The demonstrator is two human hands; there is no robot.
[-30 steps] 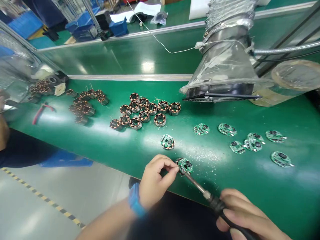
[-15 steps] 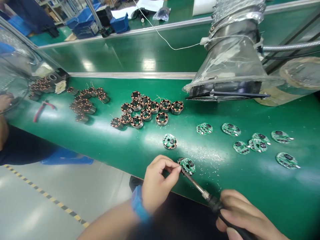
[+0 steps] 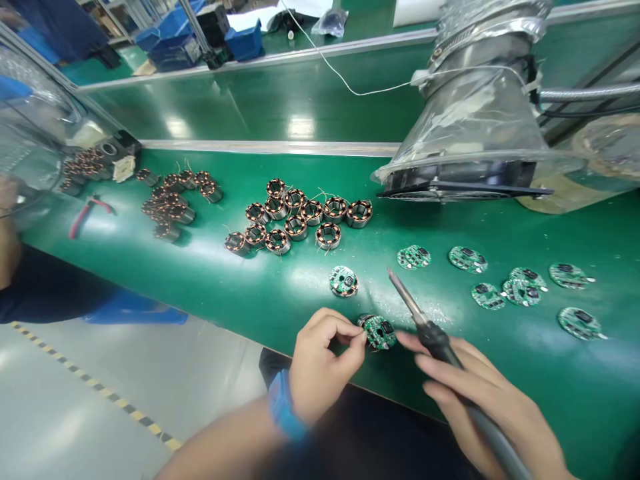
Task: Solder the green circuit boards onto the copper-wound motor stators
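A round green circuit board (image 3: 381, 332) sits on a copper-wound stator near the table's front edge. My left hand (image 3: 327, 363), with a blue band on its wrist, pinches the board's left edge between thumb and forefinger; any wire between the tips is too small to see. In my right hand (image 3: 480, 393) is a soldering iron (image 3: 436, 338), its metal tip raised above the table and apart from the board. The fingers wrap loosely round its dark handle, some stretched toward the board. Just behind, another board (image 3: 343, 281) rests on a second stator.
Several bare stators (image 3: 295, 227) stand at mid-table, with more stators (image 3: 169, 207) further left. Loose circuit boards (image 3: 523, 292) lie right. A fan hood (image 3: 470, 147) overhangs the back. Red-handled pliers (image 3: 91, 212) lie near another person's arm (image 3: 7, 247) at far left.
My right hand has lifted the soldering iron's tip up and away from the board, and its fingers have loosened and shifted. My left hand keeps its pinch at the board's edge.
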